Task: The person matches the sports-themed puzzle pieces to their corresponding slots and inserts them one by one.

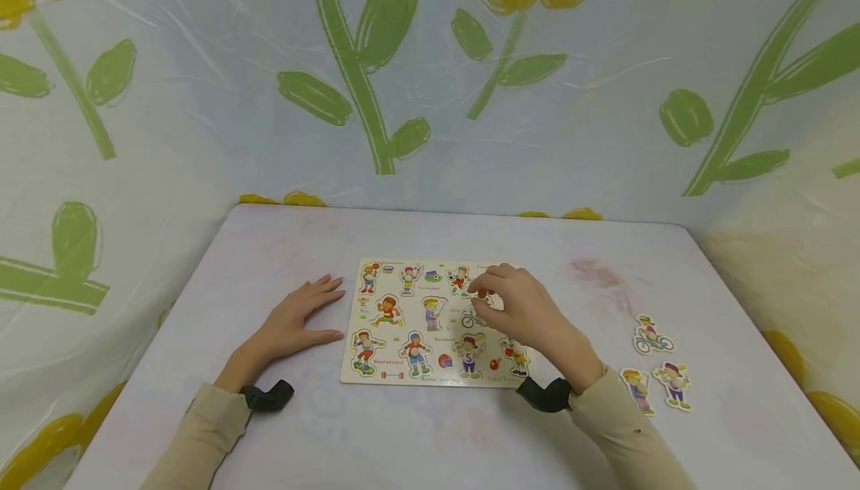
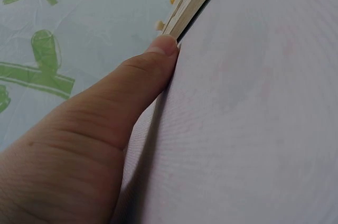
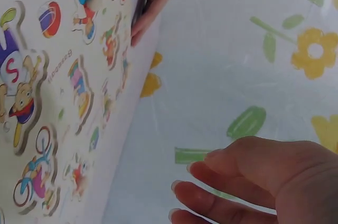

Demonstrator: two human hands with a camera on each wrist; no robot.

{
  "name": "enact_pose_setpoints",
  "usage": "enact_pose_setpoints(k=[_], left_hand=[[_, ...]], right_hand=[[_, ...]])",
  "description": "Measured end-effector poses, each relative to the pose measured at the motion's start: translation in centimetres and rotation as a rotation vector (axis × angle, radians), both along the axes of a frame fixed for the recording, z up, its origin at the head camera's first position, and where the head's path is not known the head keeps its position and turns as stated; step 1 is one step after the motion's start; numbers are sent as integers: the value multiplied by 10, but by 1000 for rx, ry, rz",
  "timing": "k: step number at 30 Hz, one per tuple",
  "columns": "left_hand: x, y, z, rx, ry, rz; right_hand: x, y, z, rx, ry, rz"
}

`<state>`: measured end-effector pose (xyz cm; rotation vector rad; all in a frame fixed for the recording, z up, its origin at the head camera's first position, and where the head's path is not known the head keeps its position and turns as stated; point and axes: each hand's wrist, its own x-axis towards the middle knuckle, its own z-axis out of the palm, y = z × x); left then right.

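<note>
A pale wooden puzzle board (image 1: 413, 305) with printed sports figures lies on the table. My left hand (image 1: 295, 316) rests on the table at its left side, fingers spread. In the left wrist view the thumb (image 2: 145, 68) touches or nearly touches the board's edge. Over the board's right part is my right hand (image 1: 520, 303), its fingers bent; in the right wrist view nothing shows between thumb and fingers. Beneath it, the cyclist shape (image 3: 36, 176) and the baseball player shape (image 3: 18, 76) look recessed. The hand hides part of the board's upper right.
Three loose figure pieces lie right of the board: a cyclist (image 1: 652, 335), a cap-wearing figure with a stick (image 1: 637, 391) and a baseball player (image 1: 672, 385). Flower-printed cloth (image 1: 430, 139) hangs behind the table. Black wrist devices (image 1: 269, 397) sit on both wrists.
</note>
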<state>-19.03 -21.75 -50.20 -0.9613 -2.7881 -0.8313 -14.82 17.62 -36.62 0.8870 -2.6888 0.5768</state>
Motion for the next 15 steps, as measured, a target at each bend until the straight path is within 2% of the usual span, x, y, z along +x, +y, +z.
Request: enact_pose_setpoints(k=[8, 15], left_hand=[[0, -1, 0, 8, 3, -3], [0, -1, 1, 5, 7, -8]], right_hand=[[14, 39, 1, -71, -92, -18], [28, 68, -2, -20, -133, -72]])
